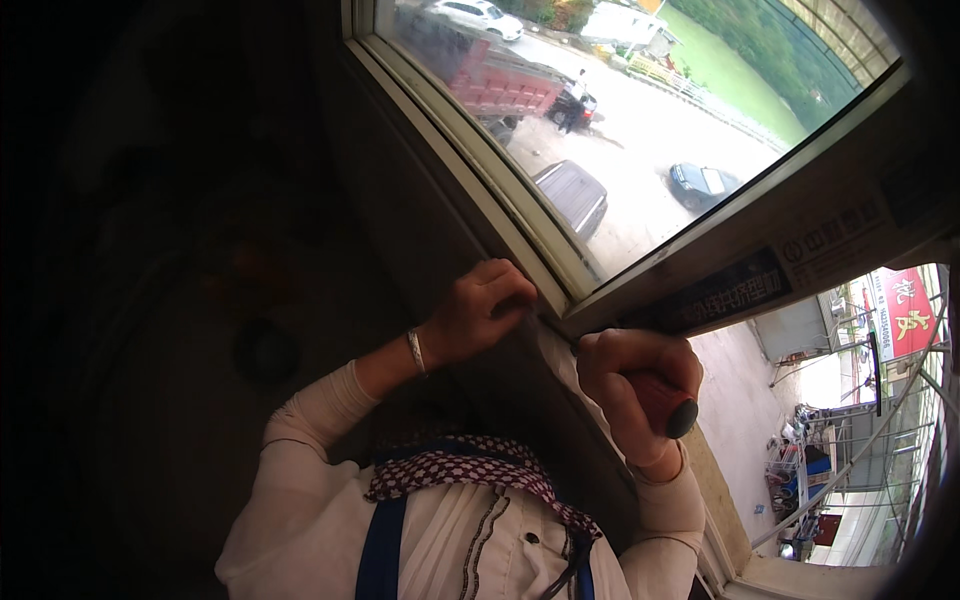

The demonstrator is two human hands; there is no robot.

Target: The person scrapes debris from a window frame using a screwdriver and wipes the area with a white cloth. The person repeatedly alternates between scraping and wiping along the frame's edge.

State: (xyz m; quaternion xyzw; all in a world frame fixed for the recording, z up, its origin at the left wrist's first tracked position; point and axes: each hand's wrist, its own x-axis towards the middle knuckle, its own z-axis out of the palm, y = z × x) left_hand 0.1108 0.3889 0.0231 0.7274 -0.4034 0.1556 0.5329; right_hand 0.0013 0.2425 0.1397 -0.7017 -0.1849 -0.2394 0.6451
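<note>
My right hand [637, 390] is wrapped around the red handle [660, 401] of a hand tool with a black end cap. The tool's working end is hidden behind my fingers, so its kind cannot be told. Just above this hand is the corner of a light-coloured window frame [555, 292]. My left hand [480, 307], with a bracelet [416, 352] at the wrist, rests at the frame's lower inner edge. Its fingers are curled, and whether something is between them cannot be seen. A dark sill [570, 420] runs below both hands.
Printed protective film [720, 292] covers the frame member to the right. Beyond the opening, scaffold poles [847, 465] stand outside. Through the glass, a red truck bed [510, 82], parked cars [574, 195] and a person [574, 105] show far below. The room at left is very dark.
</note>
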